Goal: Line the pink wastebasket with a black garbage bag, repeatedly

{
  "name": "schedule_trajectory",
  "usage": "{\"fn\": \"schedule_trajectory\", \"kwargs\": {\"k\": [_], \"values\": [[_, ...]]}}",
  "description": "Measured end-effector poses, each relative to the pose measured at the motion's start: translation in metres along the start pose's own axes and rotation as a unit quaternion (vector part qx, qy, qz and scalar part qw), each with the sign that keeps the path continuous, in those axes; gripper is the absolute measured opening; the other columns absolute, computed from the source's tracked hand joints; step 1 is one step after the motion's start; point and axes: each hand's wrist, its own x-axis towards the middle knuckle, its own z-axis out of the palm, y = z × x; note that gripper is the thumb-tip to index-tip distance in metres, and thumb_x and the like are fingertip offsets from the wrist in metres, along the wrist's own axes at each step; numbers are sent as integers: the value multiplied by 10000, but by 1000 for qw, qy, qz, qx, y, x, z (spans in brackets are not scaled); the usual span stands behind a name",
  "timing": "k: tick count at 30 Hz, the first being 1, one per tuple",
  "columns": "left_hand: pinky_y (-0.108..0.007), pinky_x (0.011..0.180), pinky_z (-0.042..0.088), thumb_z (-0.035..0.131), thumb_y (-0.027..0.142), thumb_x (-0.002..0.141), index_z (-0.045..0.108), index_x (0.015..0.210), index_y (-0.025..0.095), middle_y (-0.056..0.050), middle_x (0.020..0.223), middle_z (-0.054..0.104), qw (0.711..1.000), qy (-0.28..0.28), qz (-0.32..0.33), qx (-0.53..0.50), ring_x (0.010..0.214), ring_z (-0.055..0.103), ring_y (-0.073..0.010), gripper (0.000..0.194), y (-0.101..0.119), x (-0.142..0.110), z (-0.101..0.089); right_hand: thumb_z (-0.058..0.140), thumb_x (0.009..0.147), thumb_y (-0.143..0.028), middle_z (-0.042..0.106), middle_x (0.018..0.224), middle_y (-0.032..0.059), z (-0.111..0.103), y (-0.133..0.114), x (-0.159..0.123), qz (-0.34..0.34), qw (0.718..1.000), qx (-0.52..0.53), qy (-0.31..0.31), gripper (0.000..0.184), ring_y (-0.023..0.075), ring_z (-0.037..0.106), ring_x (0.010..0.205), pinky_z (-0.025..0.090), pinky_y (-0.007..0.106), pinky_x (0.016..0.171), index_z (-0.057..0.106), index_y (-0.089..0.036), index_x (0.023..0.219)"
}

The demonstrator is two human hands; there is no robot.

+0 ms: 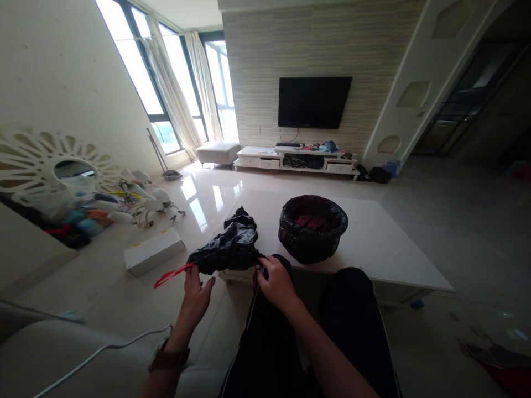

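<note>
A crumpled black plastic bag (230, 246) with a red drawstring (170, 275) hangs off the near corner of a white low table (381, 243). My left hand (196, 293) pinches the bag's left end where the red string comes out. My right hand (277, 282) is closed on the bag's right end and a bit of red string, just above my dark-trousered knee. Behind the bag stands a small bin (312, 228) lined with a black bag, with something red inside.
A white flat box (154, 251) lies on the glossy floor to the left, beyond it a heap of bags and white objects (103, 207). A sofa arm with a white cable (95, 354) is at lower left. A TV (314, 101) and its stand are on the far wall.
</note>
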Motion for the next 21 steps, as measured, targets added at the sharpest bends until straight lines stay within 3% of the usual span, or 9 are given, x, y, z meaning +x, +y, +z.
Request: {"fn": "schedule_trajectory", "kwargs": {"k": [7, 11, 13, 15, 16, 18, 21], "values": [[-596, 1256, 289, 671, 420, 812, 368, 1554, 128, -219, 1527, 442, 996, 87, -2, 3, 1481, 399, -427, 853, -16, 12, -18, 512, 962, -272, 596, 1411, 158, -6, 22, -1, 69, 991, 12, 112, 444, 293, 567, 1337, 450, 453, 1165, 597, -181, 1388], [-560, 1259, 296, 728, 413, 811, 184, 1613, 110, -249, 1606, 370, 991, 115, -33, -50, 1496, 400, -402, 1015, -14, 12, -21, 496, 971, -329, 506, 1502, 214, -8, 23, 0, 92, 982, 35, 158, 522, 317, 495, 1426, 415, 462, 1203, 535, -109, 1443], [-569, 1274, 256, 738, 409, 814, 68, 1647, 101, -271, 1675, 249, 989, 141, -33, -40, 1548, 313, -411, 1113, -8, 11, -21, 502, 966, -317, 540, 1457, 198, -10, 19, 0, 71, 983, 53, 162, 499, 300, 514, 1399, 417, 450, 1199, 550, -123, 1423], [-572, 1283, 232, 722, 399, 826, 53, 1664, 93, -273, 1698, 207, 989, 147, -1, -4, 1579, 244, -413, 1115, 0, 8, -20, 515, 954, -284, 587, 1391, 166, -13, 12, 0, 36, 986, 68, 150, 454, 278, 555, 1337, 437, 433, 1174, 581, -159, 1386], [-574, 1275, 255, 699, 391, 839, 117, 1661, 84, -273, 1678, 264, 991, 133, 14, 15, 1569, 271, -415, 1053, 4, 7, -19, 523, 948, -272, 608, 1353, 154, -15, 8, 0, 23, 987, 75, 141, 435, 270, 580, 1290, 459, 425, 1145, 597, -172, 1365], [-621, 1230, 316, 635, 382, 868, 388, 1577, 93, -256, 1564, 460, 993, 92, 18, 65, 1494, 396, -439, 804, 10, 4, -14, 532, 942, -260, 643, 1272, 132, -18, -1, 1, 9, 988, 89, 123, 395, 254, 621, 1185, 501, 405, 1068, 629, -187, 1318], [-691, 1163, 354, 576, 363, 887, 688, 1282, 177, -195, 1417, 626, 992, 26, 33, 123, 1389, 503, -465, 450, 15, 7, 0, 539, 935, -247, 669, 1162, 99, -23, -13, 0, 0, 991, 100, 88, 369, 227, 650, 1043, 524, 375, 966, 660, -191, 1279]]}}
